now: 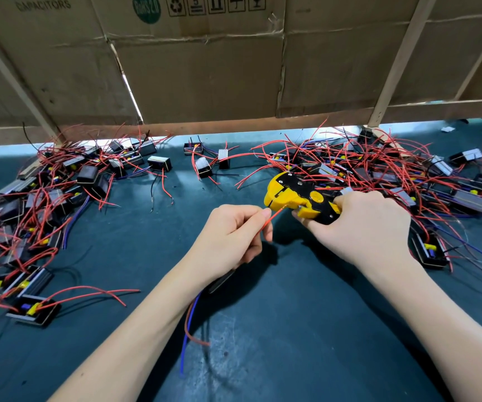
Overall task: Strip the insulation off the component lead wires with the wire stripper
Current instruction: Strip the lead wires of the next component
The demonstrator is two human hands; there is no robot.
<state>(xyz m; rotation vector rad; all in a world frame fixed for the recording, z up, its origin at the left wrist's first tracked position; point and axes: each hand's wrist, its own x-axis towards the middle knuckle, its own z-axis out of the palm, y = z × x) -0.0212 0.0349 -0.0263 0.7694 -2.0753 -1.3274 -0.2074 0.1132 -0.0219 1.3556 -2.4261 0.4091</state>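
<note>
A: Where is the wire stripper (300, 198)?

B: Right of the frame's centre, yellow and black. The right hand (367, 227) has its fingers curled round the handles, and the head points toward the left of the frame.

A: And the other hand?

B: The left hand (234, 233), just left of centre, pinches a red wire (265, 224) between thumb and fingertips. The wire's tip reaches the lower edge of the stripper's head; whether it sits inside the jaws I cannot tell.

A: Is that hand holding anything else?

B: A dark part (219, 281) shows below the palm, mostly hidden. A blue wire (186, 343) and another red one hang down from it along the wrist.

A: What lies around them?

B: A dark green mat (292, 329) covers the table. One heap of small black parts with red wires (45, 198) fills the left of the frame, and another heap (393, 175) spreads over the right. A few loose parts (205, 161) lie between them at the upper middle. Flattened cardboard (205, 68) stands across the top.
</note>
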